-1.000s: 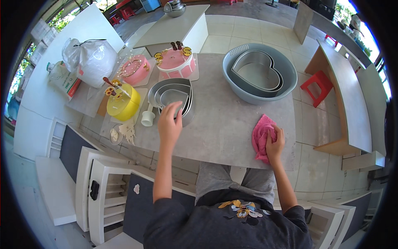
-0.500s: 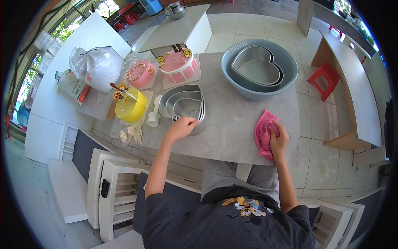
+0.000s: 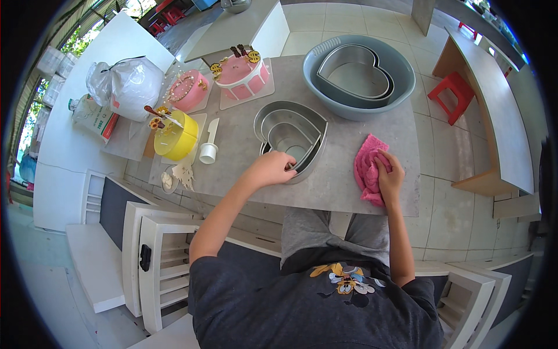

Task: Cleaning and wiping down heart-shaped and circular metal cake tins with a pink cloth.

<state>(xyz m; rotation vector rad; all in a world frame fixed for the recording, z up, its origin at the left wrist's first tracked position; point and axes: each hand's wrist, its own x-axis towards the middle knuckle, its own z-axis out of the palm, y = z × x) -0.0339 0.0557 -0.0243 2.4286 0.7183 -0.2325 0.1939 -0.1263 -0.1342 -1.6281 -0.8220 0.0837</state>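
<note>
A person's left hand (image 3: 273,167) reached forward and inward from a bent elbow, its wrist low and its fingers curled over the near edge of a nested set of silvery, heart-shaped metal pans (image 3: 286,118) on a smooth, mottled grey tabletop (image 3: 238,139). Thumb and fingers were closed on metal there, though which of the nested rims they pinched could not be told. The pans' thin, smooth walls rose just beyond the grip, one heart inside another, their points turned to the right.

To the right of that grip, the right hand (image 3: 392,175), its forearm nearly straight up from the table's near edge, clasped a crumpled pink cloth (image 3: 367,168) with a soft, rough-looking nap, thumb pressed into its folds and fingers draped along its right side.

Beyond and between the two hands stood a round, blue-grey plastic basin (image 3: 357,112) holding more heart-shaped metal pans (image 3: 349,81). Left of the pan grip stood a white cylindrical cup (image 3: 208,153) and, farther left, a glossy yellow round cake (image 3: 177,141). Farther beyond the left hand sat a pink cake with white panels (image 3: 239,71) and a smaller pink cake ringed with beads (image 3: 189,94).
</note>
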